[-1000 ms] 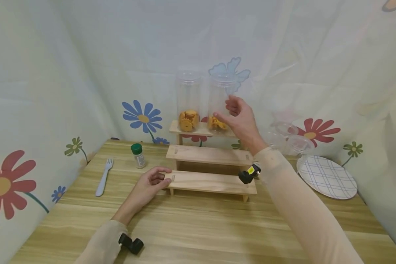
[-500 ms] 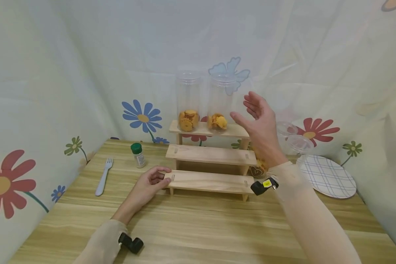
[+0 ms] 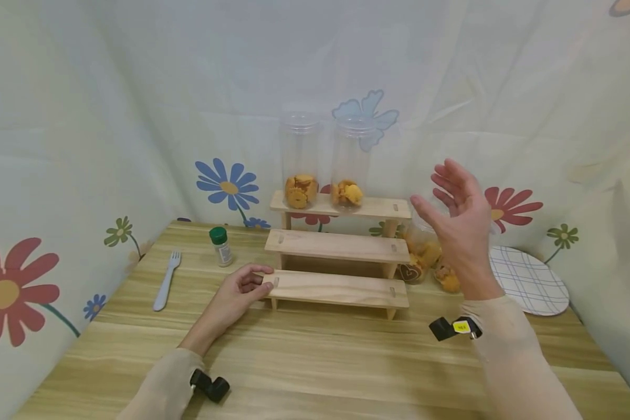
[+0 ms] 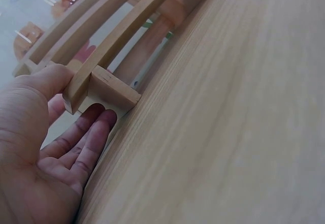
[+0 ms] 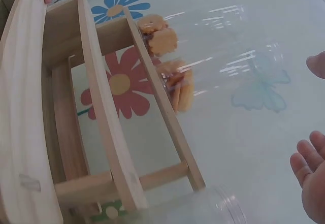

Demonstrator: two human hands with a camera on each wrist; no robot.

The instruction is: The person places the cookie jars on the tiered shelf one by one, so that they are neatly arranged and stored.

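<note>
A three-step wooden shelf [image 3: 336,245] stands on the table. My left hand [image 3: 241,289] holds the left end of its lowest step, thumb on top and fingers underneath, as the left wrist view [image 4: 66,132] also shows. On the top step stand two tall clear jars, the left jar [image 3: 300,157] and the right jar [image 3: 349,160], each with orange-brown cookies at the bottom. My right hand [image 3: 462,221] is in the air to the right of the shelf, fingers spread apart from the thumb, nothing in it. Behind it, more clear jars [image 3: 422,251] with cookies are partly hidden.
At the right lies a white plate [image 3: 530,280] with blue check lines. Left of the shelf stand a small green-capped shaker bottle [image 3: 221,248] and a pale blue fork [image 3: 167,281]. A flower-printed curtain [image 3: 231,70] surrounds the wooden table [image 3: 315,361].
My right hand has left the right jar on the top step and moved right and slightly down, uncovering jars beside the shelf. The left hand stays in place.
</note>
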